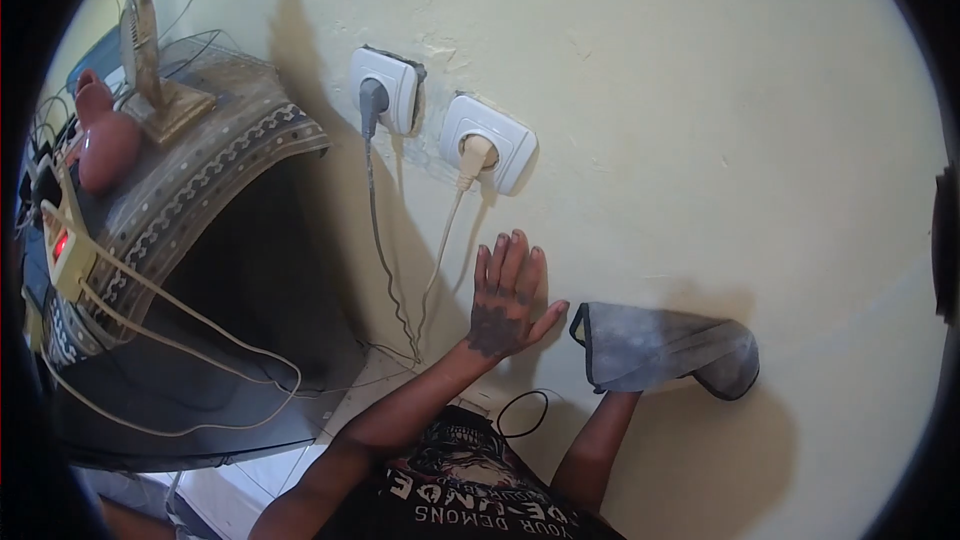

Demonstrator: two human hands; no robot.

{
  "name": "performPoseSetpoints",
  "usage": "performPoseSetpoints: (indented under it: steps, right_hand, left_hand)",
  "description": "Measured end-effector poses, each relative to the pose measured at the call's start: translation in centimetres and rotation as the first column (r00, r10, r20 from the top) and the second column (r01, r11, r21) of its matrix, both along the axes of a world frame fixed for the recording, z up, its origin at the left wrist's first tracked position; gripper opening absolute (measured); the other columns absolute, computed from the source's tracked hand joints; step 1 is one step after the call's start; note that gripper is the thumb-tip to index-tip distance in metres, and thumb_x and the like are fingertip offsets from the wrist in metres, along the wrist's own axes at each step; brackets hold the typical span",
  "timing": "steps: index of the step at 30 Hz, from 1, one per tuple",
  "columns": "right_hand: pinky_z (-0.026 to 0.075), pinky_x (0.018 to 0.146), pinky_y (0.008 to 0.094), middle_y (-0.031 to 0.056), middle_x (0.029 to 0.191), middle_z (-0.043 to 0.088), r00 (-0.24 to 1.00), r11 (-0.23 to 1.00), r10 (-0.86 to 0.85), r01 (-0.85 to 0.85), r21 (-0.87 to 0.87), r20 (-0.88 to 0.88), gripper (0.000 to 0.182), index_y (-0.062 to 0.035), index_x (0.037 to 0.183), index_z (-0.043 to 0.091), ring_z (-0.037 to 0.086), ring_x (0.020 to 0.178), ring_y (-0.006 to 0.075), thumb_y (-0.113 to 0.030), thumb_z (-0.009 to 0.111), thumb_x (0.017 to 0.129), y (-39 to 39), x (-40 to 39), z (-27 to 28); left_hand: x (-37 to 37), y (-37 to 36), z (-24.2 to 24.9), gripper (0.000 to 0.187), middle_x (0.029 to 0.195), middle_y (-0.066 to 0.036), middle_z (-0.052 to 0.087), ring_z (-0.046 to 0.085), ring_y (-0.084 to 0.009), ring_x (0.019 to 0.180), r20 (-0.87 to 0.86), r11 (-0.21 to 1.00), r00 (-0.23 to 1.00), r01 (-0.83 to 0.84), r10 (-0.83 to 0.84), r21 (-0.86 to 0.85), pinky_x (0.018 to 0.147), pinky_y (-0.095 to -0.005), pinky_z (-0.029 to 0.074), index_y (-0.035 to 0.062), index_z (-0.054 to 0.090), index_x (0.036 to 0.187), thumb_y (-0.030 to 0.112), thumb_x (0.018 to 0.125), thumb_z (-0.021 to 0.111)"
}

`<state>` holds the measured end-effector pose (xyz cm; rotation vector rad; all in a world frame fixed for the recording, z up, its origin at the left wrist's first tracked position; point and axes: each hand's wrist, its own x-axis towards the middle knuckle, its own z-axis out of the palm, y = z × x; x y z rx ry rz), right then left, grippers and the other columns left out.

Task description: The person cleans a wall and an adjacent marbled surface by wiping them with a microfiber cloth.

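My left hand (505, 300) lies against the pale wall (700, 140), fingers stretched out and apart, with nothing in it. Just above it is a white socket (515, 150) with a cream plug (477, 157) in it. To the right, a grey cloth (655, 348) with a dark edge is spread at the wall and covers my right hand, so its fingers are hidden. Only the forearm shows below the cloth.
Left of the hands, a patterned cover (240, 155) lies over a dark cabinet (230, 290). On top are a pink object (108, 152), a stand (175, 110) and a power strip (70, 255) with looping cables. A grey plug (373, 98) sits in another socket (400, 90).
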<state>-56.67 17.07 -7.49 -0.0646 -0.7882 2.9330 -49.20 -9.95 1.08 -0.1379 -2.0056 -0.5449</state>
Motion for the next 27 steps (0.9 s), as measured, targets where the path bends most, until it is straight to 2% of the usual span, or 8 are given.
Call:
performPoseSetpoints:
  steps: [3, 4, 6, 8, 20, 23, 25, 27]
  right_hand:
    - [0.021, 0.120, 0.0425, 0.0129, 0.158, 0.023, 0.993, 0.988, 0.099, -0.106, -0.115, -0.065, 0.062, -0.0069, 0.153, 0.020, 0.023, 0.145, 0.0284, -0.046, 0.028, 0.106, 1.3, -0.9, -2.0]
    - [0.021, 0.119, 0.0426, 0.0129, 0.157, 0.025, 0.995, 0.975, 0.049, -0.027, 0.219, -0.092, 0.062, -0.0069, 0.153, 0.022, 0.024, 0.145, 0.0285, -0.046, 0.029, 0.105, 1.7, -1.0, -2.6]
    - [0.022, 0.119, 0.0427, 0.0130, 0.156, 0.028, 0.981, 0.625, -0.010, 0.157, 0.765, -0.194, 0.060, -0.0069, 0.152, 0.025, 0.026, 0.144, 0.0289, -0.044, 0.031, 0.105, 2.4, -1.3, -3.7]
    - [0.023, 0.118, 0.0429, 0.0131, 0.154, 0.031, 0.948, -0.002, 0.006, 0.318, 0.948, -0.318, 0.059, -0.0069, 0.150, 0.028, 0.028, 0.143, 0.0293, -0.043, 0.034, 0.104, 1.9, -1.4, -3.2]
    - [0.031, 0.110, 0.0480, 0.0188, 0.144, 0.042, 0.734, -0.347, 0.045, 0.648, 0.678, -0.678, 0.063, -0.0025, 0.142, 0.039, 0.039, 0.134, 0.0330, -0.044, 0.051, 0.096, -8.1, 0.8, 13.5]
    - [0.032, 0.108, 0.0493, 0.0203, 0.141, 0.045, 0.669, -0.466, 0.063, 0.676, 0.571, -0.741, 0.065, -0.0013, 0.140, 0.042, 0.042, 0.132, 0.0340, -0.044, 0.056, 0.094, -12.9, 1.8, 18.9]
    - [0.033, 0.107, 0.0498, 0.0208, 0.140, 0.046, 0.640, -0.517, 0.062, 0.677, 0.524, -0.766, 0.065, -0.0009, 0.139, 0.043, 0.043, 0.131, 0.0343, -0.044, 0.057, 0.093, -14.6, 3.2, 20.8]
    - [0.030, 0.106, 0.0561, 0.0257, 0.137, 0.048, 0.403, -0.704, 0.237, 0.698, 0.130, -0.884, 0.079, 0.0005, 0.137, 0.047, 0.043, 0.129, 0.0432, -0.049, 0.070, 0.079, -16.1, 3.8, 21.7]
  left_hand:
    - [0.6, 0.8, -1.4, 0.085, 0.149, -0.035, 0.025, 0.024, -0.0514, 0.139, 0.036, 1.000, 0.999, 0.016, -0.017, 0.017, 0.113, -0.0616, 0.019, -0.0049, 0.034, 0.143, 0.045, 0.084, 0.069]
    - [0.9, 1.0, -1.7, 0.085, 0.149, -0.035, 0.024, 0.024, -0.0517, 0.139, 0.058, 0.999, 0.998, 0.023, -0.025, 0.025, 0.113, -0.0616, 0.019, -0.0047, 0.034, 0.143, 0.045, 0.084, 0.070]
    - [1.2, 1.4, -2.3, 0.084, 0.151, -0.034, 0.024, 0.023, -0.0487, 0.141, 0.069, 0.999, 0.997, 0.028, -0.031, 0.042, 0.114, -0.0598, 0.018, -0.0030, 0.034, 0.144, 0.045, 0.085, 0.069]
    - [1.5, 1.6, -2.7, 0.082, 0.152, -0.032, 0.024, 0.021, -0.0457, 0.143, 0.076, 0.998, 0.996, 0.035, -0.039, 0.055, 0.115, -0.0580, 0.016, -0.0012, 0.034, 0.145, 0.045, 0.086, 0.068]
    - [2.5, 1.4, -3.8, 0.085, 0.151, -0.033, 0.024, 0.021, -0.0470, 0.142, 0.138, 0.998, 0.988, 0.061, -0.064, 0.025, 0.115, -0.0580, 0.018, 0.0032, 0.033, 0.148, 0.041, 0.082, 0.071]
    - [2.1, 1.3, -3.4, 0.077, 0.149, -0.030, 0.027, 0.026, -0.0464, 0.139, 0.067, 0.997, 0.995, 0.072, -0.075, 0.041, 0.114, -0.0578, 0.021, 0.0022, 0.040, 0.143, 0.039, 0.083, 0.070]
    - [1.0, 0.9, -2.5, 0.064, 0.148, -0.023, 0.033, 0.027, -0.0402, 0.141, -0.199, 0.983, 0.973, 0.144, -0.120, 0.110, 0.112, -0.0555, 0.026, 0.0047, 0.050, 0.134, 0.036, 0.083, 0.071]
    - [1.7, 0.3, 0.2, 0.055, 0.137, -0.020, 0.044, 0.037, -0.0383, 0.134, -0.230, 0.964, 0.960, 0.199, -0.157, 0.174, 0.107, -0.0529, 0.033, 0.0042, 0.056, 0.126, 0.033, 0.082, 0.072]
